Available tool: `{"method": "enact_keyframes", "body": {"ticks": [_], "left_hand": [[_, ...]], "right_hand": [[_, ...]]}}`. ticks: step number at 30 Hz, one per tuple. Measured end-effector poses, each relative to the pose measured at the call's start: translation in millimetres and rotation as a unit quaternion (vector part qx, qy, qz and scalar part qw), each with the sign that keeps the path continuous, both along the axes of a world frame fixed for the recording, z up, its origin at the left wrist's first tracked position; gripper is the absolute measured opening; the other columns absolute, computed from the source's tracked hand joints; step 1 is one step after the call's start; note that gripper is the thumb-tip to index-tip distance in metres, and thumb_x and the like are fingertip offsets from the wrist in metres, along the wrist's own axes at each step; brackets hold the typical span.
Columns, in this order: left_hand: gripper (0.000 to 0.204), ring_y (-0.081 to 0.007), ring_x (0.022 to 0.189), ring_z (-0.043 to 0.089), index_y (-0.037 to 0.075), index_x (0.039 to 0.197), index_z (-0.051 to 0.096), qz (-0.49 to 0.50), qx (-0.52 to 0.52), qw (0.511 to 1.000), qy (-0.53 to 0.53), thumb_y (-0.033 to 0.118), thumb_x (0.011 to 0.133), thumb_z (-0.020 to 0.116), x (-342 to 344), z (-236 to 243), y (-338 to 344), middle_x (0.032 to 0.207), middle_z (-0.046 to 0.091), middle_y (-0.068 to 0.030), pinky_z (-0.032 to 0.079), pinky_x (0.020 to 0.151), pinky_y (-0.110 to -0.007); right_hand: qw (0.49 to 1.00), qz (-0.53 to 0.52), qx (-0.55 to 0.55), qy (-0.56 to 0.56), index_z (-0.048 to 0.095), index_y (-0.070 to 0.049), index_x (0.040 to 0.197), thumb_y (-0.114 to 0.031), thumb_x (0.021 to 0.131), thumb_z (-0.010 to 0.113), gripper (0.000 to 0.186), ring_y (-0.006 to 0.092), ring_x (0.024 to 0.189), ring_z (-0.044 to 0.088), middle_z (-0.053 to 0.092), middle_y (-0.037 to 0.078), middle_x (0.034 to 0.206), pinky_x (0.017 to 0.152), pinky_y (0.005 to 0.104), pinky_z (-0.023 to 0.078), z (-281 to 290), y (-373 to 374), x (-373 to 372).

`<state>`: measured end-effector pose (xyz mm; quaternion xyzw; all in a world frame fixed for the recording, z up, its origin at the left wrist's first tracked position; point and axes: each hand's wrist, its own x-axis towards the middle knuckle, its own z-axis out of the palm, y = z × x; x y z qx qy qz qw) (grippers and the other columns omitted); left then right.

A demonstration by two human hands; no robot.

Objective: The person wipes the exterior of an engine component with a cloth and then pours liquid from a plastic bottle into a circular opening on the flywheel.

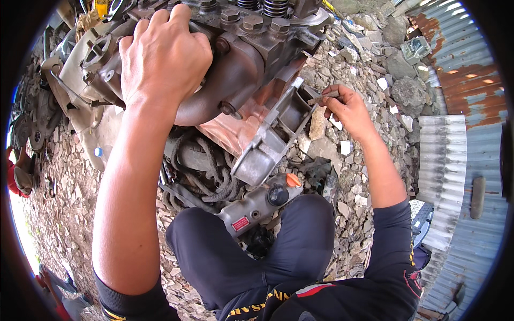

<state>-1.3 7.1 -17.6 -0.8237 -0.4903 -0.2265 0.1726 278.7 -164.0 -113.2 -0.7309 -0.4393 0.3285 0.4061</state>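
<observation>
My left hand is closed over the top of a dark brown metal casting on an engine, below a row of bolts. The palm and fingertips are hidden. My right hand pinches a small, narrow grey-brown piece, perhaps a blade or strip, at the upper edge of a grey cast-metal housing. This housing joins a copper-coloured section of the engine. Below it, near my knees, lies a grey cover with a black cap and an orange fitting. A coiled dark rope lies beside it.
Broken stone covers the ground. Rusty corrugated sheeting and a pale ribbed sheet border the right. Metal parts are piled at the far left. Bits of other people in red appear at the left rim.
</observation>
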Motion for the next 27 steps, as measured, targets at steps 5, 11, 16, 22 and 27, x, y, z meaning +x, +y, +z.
{"method": "enact_keyframes", "body": {"ticks": [5,11,16,22,27], "left_hand": [[0.033,-0.0333,0.113,0.06,0.007,0.115,0.059,-0.006,0.015,1.0,-0.005,0.024,0.089,0.048,0.3,-1.9,0.4,0.115,0.065,-0.0152,0.044,0.096,-0.051],[0.033,-0.0327,0.114,0.06,0.007,0.115,0.06,0.0,0.019,1.0,-0.004,0.025,0.089,0.048,-1.2,-2.7,1.0,0.115,0.065,-0.0151,0.044,0.097,-0.051],[0.033,-0.0327,0.115,0.06,0.007,0.115,0.06,-0.003,0.023,1.0,-0.006,0.024,0.089,0.048,-2.4,-3.7,1.7,0.115,0.065,-0.0148,0.044,0.097,-0.05],[0.033,-0.0326,0.114,0.06,0.008,0.115,0.061,-0.009,0.02,0.999,-0.024,0.024,0.089,0.049,-2.4,-4.2,2.0,0.115,0.065,-0.0146,0.044,0.098,-0.05],[0.033,-0.0321,0.114,0.06,0.008,0.115,0.061,-0.006,-0.009,1.0,-0.02,0.024,0.088,0.049,2.0,1.1,-1.8,0.116,0.066,-0.0141,0.043,0.098,-0.05]], "right_hand": [[0.978,0.079,-0.001,-0.192,0.064,0.0,0.102,-0.01,0.088,0.062,0.017,0.0119,0.068,0.059,0.069,0.004,0.085,0.065,0.0281,0.049,2.6,0.0,3.1],[0.945,0.114,-0.047,-0.304,0.066,-0.002,0.101,-0.012,0.085,0.064,0.019,0.0208,0.068,0.063,0.067,0.014,0.079,0.066,0.0347,0.05,26.4,6.2,-18.1],[0.901,0.187,-0.07,-0.386,0.067,-0.003,0.102,-0.012,0.081,0.063,0.022,0.0359,0.071,0.064,0.065,0.022,0.079,0.069,0.0405,0.052,35.1,18.6,-24.4],[0.927,0.125,-0.053,-0.35,0.066,-0.005,0.104,-0.013,0.084,0.065,0.022,0.0311,0.066,0.063,0.066,0.019,0.077,0.064,0.0402,0.05,17.6,9.9,-29.1],[0.994,-0.022,0.039,-0.1,0.066,0.001,0.105,-0.012,0.086,0.064,0.023,0.0167,0.075,0.07,0.07,0.013,0.076,0.07,0.0303,0.053,-13.8,-14.4,-18.2]]}}
